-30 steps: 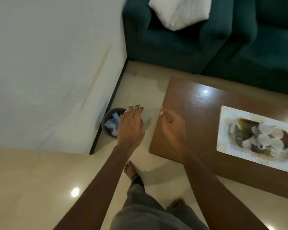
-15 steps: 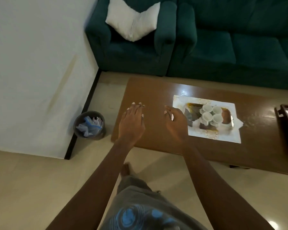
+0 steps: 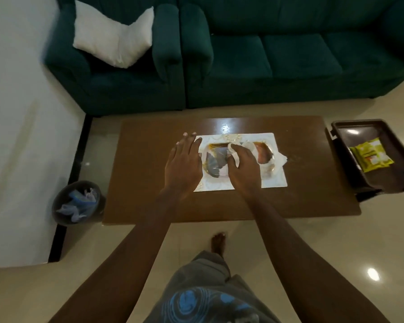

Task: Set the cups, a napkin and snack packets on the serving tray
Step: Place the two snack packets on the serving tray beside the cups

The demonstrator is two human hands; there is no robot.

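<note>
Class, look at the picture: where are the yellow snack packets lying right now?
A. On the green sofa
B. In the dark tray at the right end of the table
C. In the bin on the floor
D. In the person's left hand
B: the yellow snack packets lie inside the dark tray at the table's right end.

The right hand (image 3: 243,170) hides most of the blurred cups (image 3: 236,151).

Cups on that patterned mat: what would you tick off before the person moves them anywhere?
1. Right hand on a cup: ok, fingers curled around it.
2. Left hand free: ok, open and flat, holding nothing.
3. Other cups in sight: cannot tell, the hand hides them.
4. Dark tray has bare room: ok.
5. Snack packets already in the tray: ok.
6. Napkin found: cannot tell.
</note>
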